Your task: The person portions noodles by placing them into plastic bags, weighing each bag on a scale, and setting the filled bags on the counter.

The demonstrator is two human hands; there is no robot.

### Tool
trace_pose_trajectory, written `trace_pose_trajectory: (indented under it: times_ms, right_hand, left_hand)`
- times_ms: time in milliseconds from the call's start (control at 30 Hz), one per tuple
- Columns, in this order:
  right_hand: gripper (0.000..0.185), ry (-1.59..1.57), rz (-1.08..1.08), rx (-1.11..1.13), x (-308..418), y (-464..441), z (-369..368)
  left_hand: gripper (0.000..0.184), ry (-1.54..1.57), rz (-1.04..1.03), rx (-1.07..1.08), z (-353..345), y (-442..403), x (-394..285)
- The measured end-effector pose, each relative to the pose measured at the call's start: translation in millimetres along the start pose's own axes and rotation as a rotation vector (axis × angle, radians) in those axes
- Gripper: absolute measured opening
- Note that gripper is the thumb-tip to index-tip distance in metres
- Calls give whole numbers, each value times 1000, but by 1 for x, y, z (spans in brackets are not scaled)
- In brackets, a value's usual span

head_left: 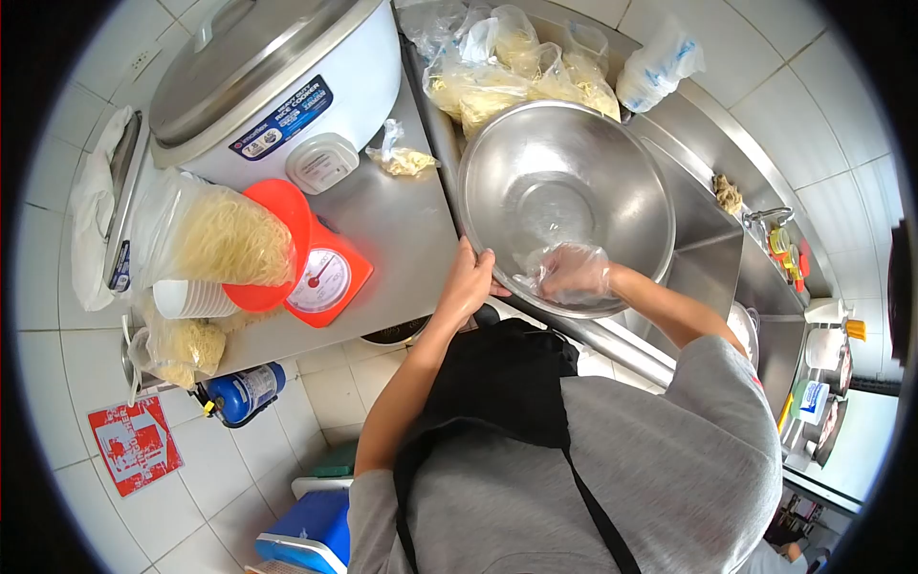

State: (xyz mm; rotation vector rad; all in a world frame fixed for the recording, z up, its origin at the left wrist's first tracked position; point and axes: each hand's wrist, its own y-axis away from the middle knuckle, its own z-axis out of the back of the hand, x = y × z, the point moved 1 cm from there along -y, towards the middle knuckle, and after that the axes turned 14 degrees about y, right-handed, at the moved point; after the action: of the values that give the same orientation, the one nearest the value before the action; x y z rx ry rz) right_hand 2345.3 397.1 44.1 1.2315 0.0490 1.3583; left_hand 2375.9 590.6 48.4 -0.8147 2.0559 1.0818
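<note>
A large steel bowl [631, 191] stands at the sink's edge, in front of me. My left hand [469, 280] is bare and grips the bowl's near left rim. Inside the bowl, low on its near wall, is my right hand [572, 274], covered by a clear plastic glove or bag; its fingers are blurred by the plastic, so what they hold, if anything, cannot be made out. Apart from a little wetness or shine at the bottom, no food shows in the bowl. Behind it lie several plastic bags of pale noodle-like strips [483, 100].
Left on the steel counter [406, 230] are a large rice cooker [359, 86], a red scale [330, 287] bearing a bag of noodles [229, 234], stacked cups [191, 298] and a small bag [404, 161]. The sink [708, 273] and tap [768, 216] are at the right.
</note>
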Motion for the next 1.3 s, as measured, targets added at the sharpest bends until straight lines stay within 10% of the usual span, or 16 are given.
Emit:
trace_pose_trajectory:
  times_ms: [267, 567, 633, 700, 900, 1200, 1300]
  right_hand:
    - [16, -1030, 188, 229, -1, -9, 14]
    - [20, -404, 1234, -99, 290, 10, 78]
    - [28, -48, 951, -546, 354, 39, 69]
    - [30, 124, 1299, -699, 401, 40, 61]
    - [37, 998, 1241, -845, 457, -6, 37]
    - [26, 572, 1232, -908, 435, 37, 62]
    - [28, 709, 883, -752, 380, 86, 82]
  left_hand:
    - [59, 86, 119, 41, 24, 30, -6]
    - [62, 156, -207, -81, 89, 131, -48]
    - [60, 156, -304, -115, 97, 148, -55]
    - [55, 136, -370, -159, 101, 162, -56]
    - [48, 14, -468, -300, 113, 202, -58]
    - [31, -210, -951, -763, 129, 255, -137]
    - [30, -210, -995, -776, 130, 263, -143]
